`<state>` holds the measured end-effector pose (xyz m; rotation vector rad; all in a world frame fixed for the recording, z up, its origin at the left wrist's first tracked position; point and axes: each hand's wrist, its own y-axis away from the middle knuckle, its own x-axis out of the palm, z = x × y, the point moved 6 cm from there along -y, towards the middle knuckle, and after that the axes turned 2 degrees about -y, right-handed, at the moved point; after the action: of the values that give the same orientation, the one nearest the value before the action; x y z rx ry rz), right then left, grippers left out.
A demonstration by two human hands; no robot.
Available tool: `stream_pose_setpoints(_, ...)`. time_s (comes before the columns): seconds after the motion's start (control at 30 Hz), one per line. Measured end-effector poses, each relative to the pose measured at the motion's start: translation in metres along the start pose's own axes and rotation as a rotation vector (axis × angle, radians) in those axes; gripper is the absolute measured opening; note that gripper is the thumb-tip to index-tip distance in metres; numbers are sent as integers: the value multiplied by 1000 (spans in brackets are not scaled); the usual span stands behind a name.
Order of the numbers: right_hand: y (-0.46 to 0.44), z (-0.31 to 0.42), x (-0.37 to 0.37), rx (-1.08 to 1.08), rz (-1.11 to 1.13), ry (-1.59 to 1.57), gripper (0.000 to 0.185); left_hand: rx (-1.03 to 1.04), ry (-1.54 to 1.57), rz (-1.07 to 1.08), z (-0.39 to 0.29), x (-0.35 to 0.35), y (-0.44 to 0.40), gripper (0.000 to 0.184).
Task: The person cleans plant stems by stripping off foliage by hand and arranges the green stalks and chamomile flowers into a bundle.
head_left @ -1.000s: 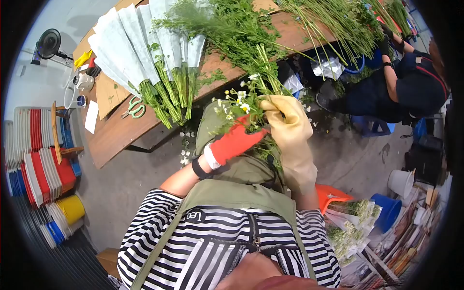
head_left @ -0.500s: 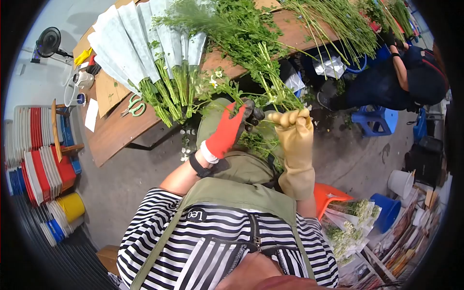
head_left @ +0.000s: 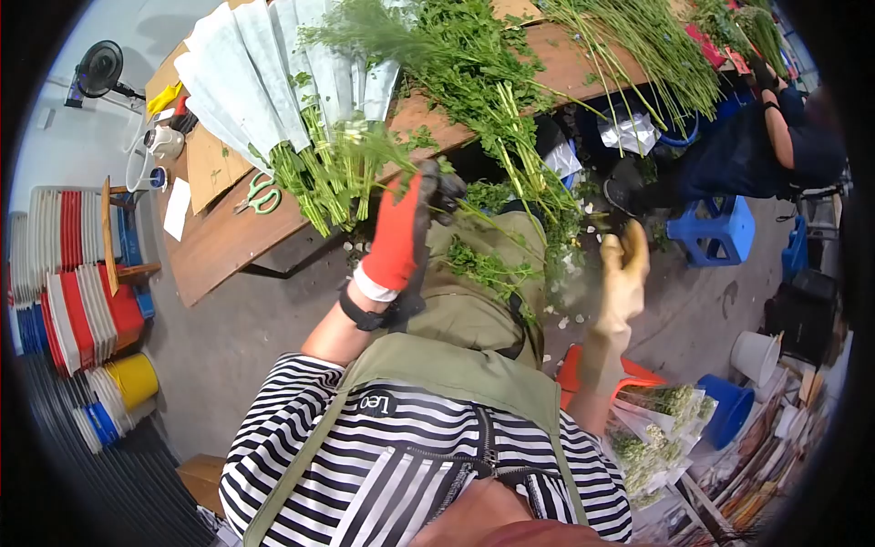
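My left hand, in a red glove with a dark palm, is closed round a green flower stem. The stem slants down to the right over my lap, and blurred leafy tops with pale flowers lie beyond the glove. My right hand, in a tan rubber glove, is raised to the right of my knees with fingers apart and nothing in them. Cut leaves rest on my olive apron. Just beyond my left hand, white-wrapped bunches lie with their green stems towards me.
Leafy stems are heaped on the wooden table, with green-handled scissors near its edge. A blue stool stands at right, near another person. An orange container and wrapped white flowers are beside me.
My right hand has let go of the greenery, opened, and moved right and down. My left hand has shifted slightly left and up, still holding the stem. Bits show on the floor below.
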<state>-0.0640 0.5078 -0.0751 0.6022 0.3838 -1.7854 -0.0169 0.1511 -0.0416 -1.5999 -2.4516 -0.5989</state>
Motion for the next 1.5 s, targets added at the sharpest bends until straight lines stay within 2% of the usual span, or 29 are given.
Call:
stream_pose_setpoints(0.03, 6, 2, 25, -116, 185, -186, 59, -12, -30, 89, 11, 5, 2, 38)
stream_pose_setpoints(0.07, 28, 41, 38, -277, 297, -98, 55, -88, 9, 21, 36, 5, 4, 35)
stream_pose_setpoints(0.1, 44, 67, 54, -345, 500, -207, 64, -164, 46, -48, 60, 7, 7, 33)
stream_pose_setpoints(0.13, 63, 95, 57, -264, 601, 37, 60, -103, -29, 42, 62, 14, 10, 32)
stream_pose_setpoints(0.17, 73, 110, 71, -432, 671, -35, 46, -41, -106, 130, 64, 18, 15, 33)
stream_pose_setpoints(0.2, 74, 87, 86, -310, 724, -21, 39, 83, -325, 138, 69, 14, 20, 27)
stream_pose_setpoints(0.23, 75, 60, 101, -187, 776, -5, 32, 210, -404, 229, 59, 19, 23, 34)
stream_pose_setpoints(0.27, 74, 52, 105, -245, 734, 50, 30, 336, -480, 319, 43, 24, 28, 42)
stream_pose_setpoints(0.37, 69, 43, 109, -383, 645, 144, 27, 391, -565, 459, 2, 32, 36, 53)
stream_pose_setpoints(0.4, 70, 42, 108, -398, 635, 128, 26, 337, -519, 459, 5, 31, 39, 54)
stream_pose_setpoints(0.47, 69, 42, 107, -432, 600, 147, 26, 586, -560, 440, -6, 38, 44, 53)
stream_pose_setpoints(0.53, 67, 40, 105, -468, 557, 219, 27, 575, -579, 368, 3, 38, 44, 49)
stream_pose_setpoints(0.63, 66, 18, 107, -445, 538, 63, 19, 559, -630, 371, 2, 40, 40, 41)
stream_pose_setpoints(0.73, 67, 6, 100, -416, 641, 138, 14, 590, -640, 366, -7, 32, 35, 36)
stream_pose_setpoints(0.83, 64, -32, 93, -160, 688, 276, 18, 489, -630, 175, 7, -1, 20, 33)
stream_pose_setpoints(0.87, 63, -50, 87, -143, 674, 295, 16, 493, -605, 125, 7, -18, 10, 30)
stream_pose_setpoints(0.93, 59, -118, 74, -12, 609, 229, 15, 286, -386, 93, -43, -35, -9, 32)
stream_pose_setpoints(0.97, 59, -139, 66, 52, 571, 195, 14, 361, -365, -62, -53, -57, -19, 33)
stream_pose_setpoints(1.0, 61, -139, 52, 117, 558, 129, 15, 304, -197, -210, -62, -82, -29, 32)
stream_pose_setpoints(1.1, 56, -151, 36, 265, 476, -219, 16, 322, -225, -99, -71, -105, -40, 41)
stream_pose_setpoints(1.23, 15, -80, 21, 224, 242, -68, 21, 121, -58, 2, -35, -95, -48, 45)
stream_pose_setpoints(1.27, -6, -74, 26, 179, 115, -115, 24, 87, -67, 23, -32, -87, -43, 45)
stream_pose_setpoints(1.3, -22, -47, 27, 132, 106, -84, 30, 52, -76, 43, -28, -76, -38, 45)
stream_pose_setpoints(1.33, -45, -19, 26, 104, 93, 198, 34, 52, -93, 65, -24, -71, -33, 44)
stream_pose_setpoints(1.37, -70, -2, 32, 70, 56, 140, 37, 36, -141, 76, -17, -70, -33, 41)
stream_pose_setpoints(1.4, -98, 9, 35, 166, 95, 256, 36, 16, -165, 84, -11, -69, -30, 39)
stream_pose_setpoints(1.43, -115, 47, 33, 9, -28, 268, 40, -8, -191, 91, -6, -68, -27, 37)
stream_pose_setpoints(1.47, -149, 53, 41, -421, -295, 458, 48, -40, -180, 91, -2, -69, -23, 36)
stream_pose_setpoints(1.5, -153, 91, 39, -461, -284, 429, 54, -71, -170, 90, 1, -71, -20, 36)
